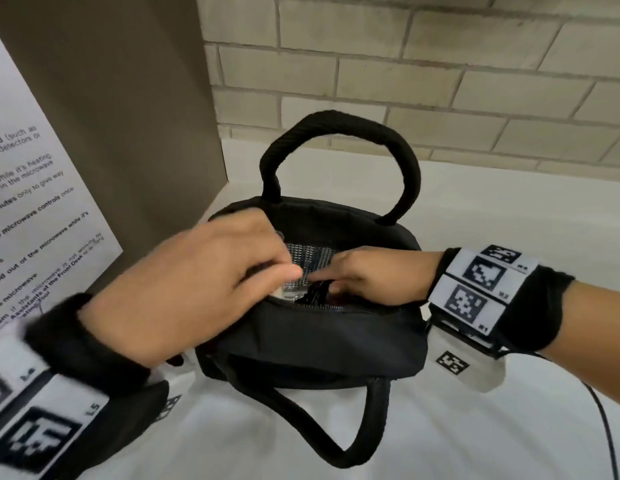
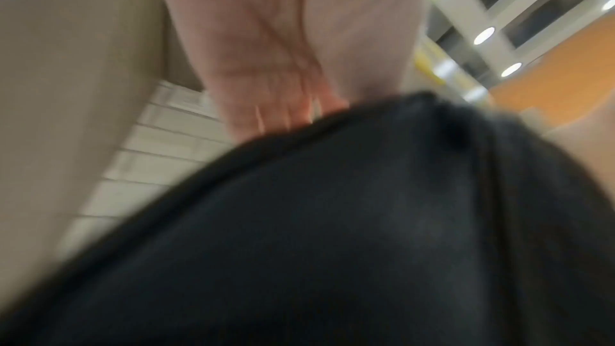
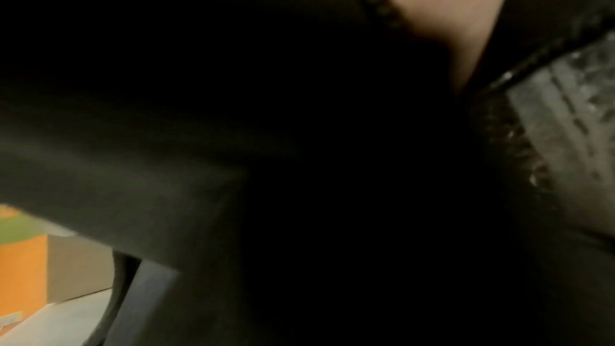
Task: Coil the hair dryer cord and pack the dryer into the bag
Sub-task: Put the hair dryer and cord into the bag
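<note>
A black bag (image 1: pixel 319 337) with a silver lining (image 1: pixel 312 258) stands unzipped on the white table (image 1: pixel 509 427). My left hand (image 1: pixel 197 282) reaches over its left end, fingers curled over the rim and thumb lying across the lining. My right hand (image 1: pixel 370 275) comes in from the right with its fingers dipped into the opening, on the black hair dryer cord (image 1: pixel 313 294); its fingertips are hidden. The left wrist view shows my left hand's palm (image 2: pixel 283 49) meeting the bag's edge (image 2: pixel 332 220). The right wrist view is mostly dark bag fabric (image 3: pixel 133 167), with a bit of right hand (image 3: pixel 449 4) and lining (image 3: pixel 565 128).
One bag handle (image 1: pixel 336 126) stands upright at the back; the other (image 1: pixel 336 427) lies on the table in front. A brown panel (image 1: pixel 128 116) with a printed notice (image 1: pixel 34 202) stands close at the left. A brick wall (image 1: pixel 405 64) runs behind. A thin black cable (image 1: pixel 610 427) hangs at the lower right.
</note>
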A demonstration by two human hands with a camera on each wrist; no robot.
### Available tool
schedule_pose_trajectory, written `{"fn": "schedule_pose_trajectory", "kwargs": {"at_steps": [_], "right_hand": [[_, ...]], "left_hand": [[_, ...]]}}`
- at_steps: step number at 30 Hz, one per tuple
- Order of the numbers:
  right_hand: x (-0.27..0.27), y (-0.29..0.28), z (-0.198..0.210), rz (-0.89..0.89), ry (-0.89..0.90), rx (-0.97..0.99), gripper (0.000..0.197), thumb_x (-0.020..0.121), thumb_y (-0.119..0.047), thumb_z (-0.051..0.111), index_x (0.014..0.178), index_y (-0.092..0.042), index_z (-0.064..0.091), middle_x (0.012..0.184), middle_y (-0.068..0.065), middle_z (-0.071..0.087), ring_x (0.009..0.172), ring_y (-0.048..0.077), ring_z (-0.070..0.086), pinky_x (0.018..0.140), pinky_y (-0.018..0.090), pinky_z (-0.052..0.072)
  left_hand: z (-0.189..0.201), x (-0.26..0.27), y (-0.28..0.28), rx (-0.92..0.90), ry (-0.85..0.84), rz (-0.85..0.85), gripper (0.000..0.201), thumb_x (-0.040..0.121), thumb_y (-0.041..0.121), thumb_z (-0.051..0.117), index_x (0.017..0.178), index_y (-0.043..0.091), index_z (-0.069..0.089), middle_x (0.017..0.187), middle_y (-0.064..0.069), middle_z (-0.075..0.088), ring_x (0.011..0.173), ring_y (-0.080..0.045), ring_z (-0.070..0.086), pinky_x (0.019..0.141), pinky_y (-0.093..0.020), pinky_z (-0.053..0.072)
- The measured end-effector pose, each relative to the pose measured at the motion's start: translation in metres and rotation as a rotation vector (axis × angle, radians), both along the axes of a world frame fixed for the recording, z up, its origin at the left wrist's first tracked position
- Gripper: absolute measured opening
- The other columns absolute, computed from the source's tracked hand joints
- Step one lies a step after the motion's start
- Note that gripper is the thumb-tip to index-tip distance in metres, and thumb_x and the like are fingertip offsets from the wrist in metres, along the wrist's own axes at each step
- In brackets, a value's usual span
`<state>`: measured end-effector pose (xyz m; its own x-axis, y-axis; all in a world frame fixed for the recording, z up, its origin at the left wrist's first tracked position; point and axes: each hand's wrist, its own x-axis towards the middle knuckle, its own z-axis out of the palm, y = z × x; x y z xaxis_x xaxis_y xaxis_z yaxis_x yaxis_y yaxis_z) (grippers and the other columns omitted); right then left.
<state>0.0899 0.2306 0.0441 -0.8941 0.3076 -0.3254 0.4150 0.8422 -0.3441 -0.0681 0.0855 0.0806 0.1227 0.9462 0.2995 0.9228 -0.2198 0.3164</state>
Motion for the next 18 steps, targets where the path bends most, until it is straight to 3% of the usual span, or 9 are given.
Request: {"fn": "schedule_pose_trajectory", "kwargs": {"at_steps": [2, 3, 5, 7, 9, 11, 13, 16, 18], "right_hand": [[-0.002, 0.0, 0.0, -0.091, 0.013, -0.076, 0.038, 0.093, -0.009, 0.04, 0.13, -0.015, 0.045, 0.085, -0.011, 0.055, 0.07, 0.003, 0.053, 0.068, 0.005, 0.038], [-0.002, 0.001, 0.0, -0.118, 0.019, -0.098, 0.037, 0.093, -0.009, 0.04, 0.129, -0.016, 0.047, 0.077, -0.016, 0.052, 0.063, -0.001, 0.05, 0.062, 0.004, 0.039], [-0.001, 0.003, 0.002, -0.137, 0.043, -0.103, 0.035, 0.092, -0.009, 0.044, 0.125, -0.018, 0.052, 0.076, -0.015, 0.058, 0.063, -0.005, 0.05, 0.062, -0.001, 0.037], [0.001, 0.005, 0.004, -0.131, 0.086, -0.078, 0.033, 0.089, -0.012, 0.05, 0.121, -0.02, 0.056, 0.087, -0.006, 0.067, 0.065, -0.013, 0.05, 0.065, -0.006, 0.031], [0.003, 0.005, 0.004, -0.14, 0.124, -0.072, 0.032, 0.089, -0.014, 0.051, 0.12, -0.019, 0.057, 0.096, 0.002, 0.071, 0.063, -0.017, 0.052, 0.066, -0.007, 0.029], [0.005, 0.003, 0.005, -0.122, 0.102, -0.056, 0.036, 0.089, -0.018, 0.052, 0.124, -0.019, 0.053, 0.108, 0.004, 0.069, 0.075, -0.014, 0.052, 0.068, -0.005, 0.03], [0.005, -0.001, 0.008, -0.073, 0.011, -0.029, 0.042, 0.088, -0.022, 0.054, 0.129, -0.018, 0.046, 0.123, 0.001, 0.061, 0.095, -0.002, 0.048, 0.072, 0.003, 0.032], [0.003, -0.001, 0.014, 0.006, -0.107, 0.004, 0.046, 0.084, -0.015, 0.058, 0.129, -0.016, 0.045, 0.128, 0.003, 0.055, 0.105, 0.01, 0.051, 0.079, 0.008, 0.033], [0.003, -0.004, 0.018, 0.023, -0.143, -0.012, 0.045, 0.081, -0.007, 0.06, 0.124, -0.017, 0.049, 0.122, 0.003, 0.058, 0.105, 0.015, 0.054, 0.079, 0.01, 0.037]], "left_hand": [[0.002, 0.01, 0.002, -0.305, 0.13, -0.072, 0.063, 0.073, 0.07, 0.015, 0.083, 0.027, 0.06, 0.08, 0.01, 0.061, 0.079, -0.004, 0.053, 0.075, -0.029, 0.046], [0.001, 0.013, 0.004, -0.396, 0.16, -0.078, 0.07, 0.073, 0.075, 0.01, 0.084, 0.028, 0.061, 0.078, 0.01, 0.064, 0.08, -0.004, 0.054, 0.078, -0.026, 0.044], [0.006, 0.012, 0.006, -0.532, 0.096, -0.068, 0.071, 0.069, 0.081, 0.008, 0.08, 0.038, 0.063, 0.07, 0.019, 0.064, 0.078, 0.001, 0.056, 0.075, -0.017, 0.039], [0.015, 0.011, 0.006, -0.689, -0.07, -0.082, 0.066, 0.056, 0.088, 0.023, 0.078, 0.041, 0.063, 0.064, 0.022, 0.062, 0.067, 0.008, 0.057, 0.065, -0.013, 0.04], [0.024, 0.012, 0.001, -0.806, -0.192, -0.155, 0.059, 0.046, 0.083, 0.051, 0.081, 0.037, 0.063, 0.066, 0.016, 0.064, 0.061, 0.003, 0.06, 0.06, -0.024, 0.051], [0.024, 0.015, -0.002, -0.775, -0.068, -0.198, 0.056, 0.043, 0.074, 0.064, 0.083, 0.036, 0.062, 0.081, 0.011, 0.066, 0.073, -0.005, 0.064, 0.067, -0.037, 0.055], [0.02, 0.02, -0.003, -0.683, 0.113, -0.143, 0.04, 0.055, 0.065, 0.065, 0.08, 0.034, 0.059, 0.077, 0.01, 0.065, 0.068, -0.005, 0.061, 0.063, -0.03, 0.053], [0.017, 0.02, 0.004, -0.74, 0.008, -0.066, 0.02, 0.073, 0.046, 0.062, 0.07, 0.026, 0.059, 0.052, 0.014, 0.058, 0.044, 0.0, 0.052, 0.043, -0.013, 0.038], [0.021, 0.016, 0.01, -0.793, -0.15, -0.08, 0.017, 0.079, 0.037, 0.06, 0.07, 0.023, 0.06, 0.047, 0.015, 0.059, 0.04, 0.003, 0.05, 0.041, -0.006, 0.034]]}}
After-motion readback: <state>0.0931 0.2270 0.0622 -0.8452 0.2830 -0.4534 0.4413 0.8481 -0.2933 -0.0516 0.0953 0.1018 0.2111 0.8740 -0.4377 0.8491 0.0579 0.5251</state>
